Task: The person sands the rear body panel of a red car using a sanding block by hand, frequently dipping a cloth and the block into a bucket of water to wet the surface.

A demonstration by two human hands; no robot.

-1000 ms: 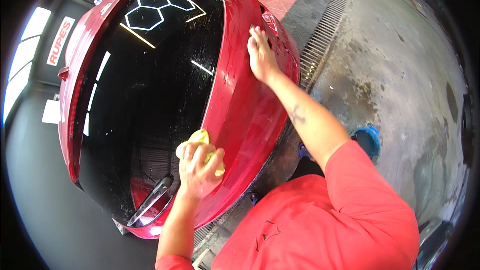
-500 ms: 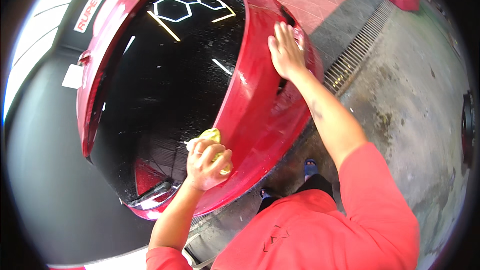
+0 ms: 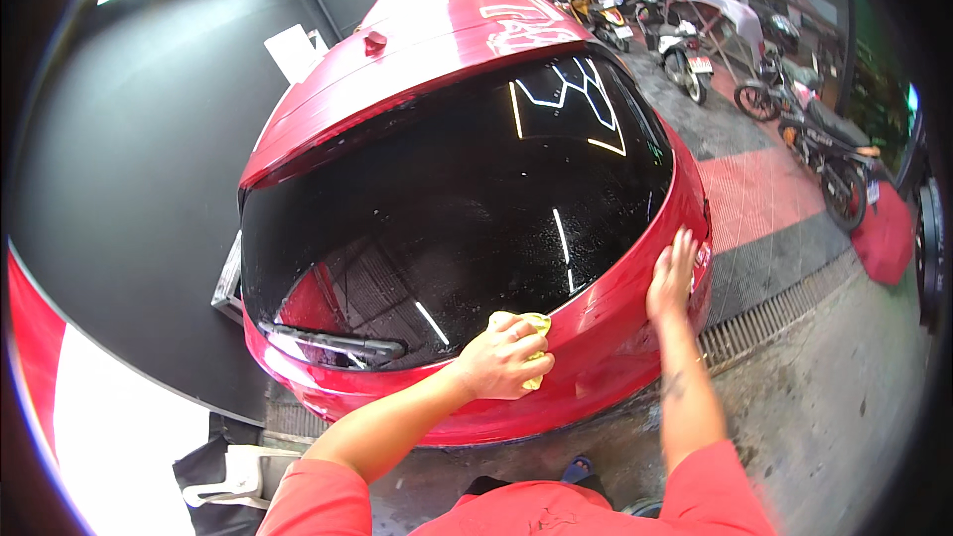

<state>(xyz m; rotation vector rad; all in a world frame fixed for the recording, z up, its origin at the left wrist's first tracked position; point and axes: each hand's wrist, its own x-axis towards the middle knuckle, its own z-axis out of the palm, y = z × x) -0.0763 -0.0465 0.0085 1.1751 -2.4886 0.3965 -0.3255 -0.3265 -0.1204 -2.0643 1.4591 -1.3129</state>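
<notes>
A red car point(image 3: 596, 352) stands before me with its dark rear window point(image 3: 437, 228) wet with droplets. My left hand point(image 3: 499, 359) is closed around a bunched yellow cloth point(image 3: 539, 326), at the window's lower edge where glass meets red paint. Its fingers partly hide the cloth. Farther right, my right hand point(image 3: 673, 280) lies with fingers stretched out against the car's rear corner beside the tail light, holding nothing. A rear wiper point(image 3: 342, 344) rests along the bottom left of the glass.
A dark wall point(image 3: 149, 139) runs along the left. Near the lower left stands a pale chair-like object point(image 3: 233, 476). A floor drain grate point(image 3: 784, 303) crosses the floor at right. Several motorcycles stand at the back right, one point(image 3: 834, 154) near a red covered thing point(image 3: 884, 238).
My view has lifted and swung left, bringing the wiper, motorcycles and wall into fuller sight. The left hand still grips the cloth by the window edge; the right hand stays flat at the car's corner.
</notes>
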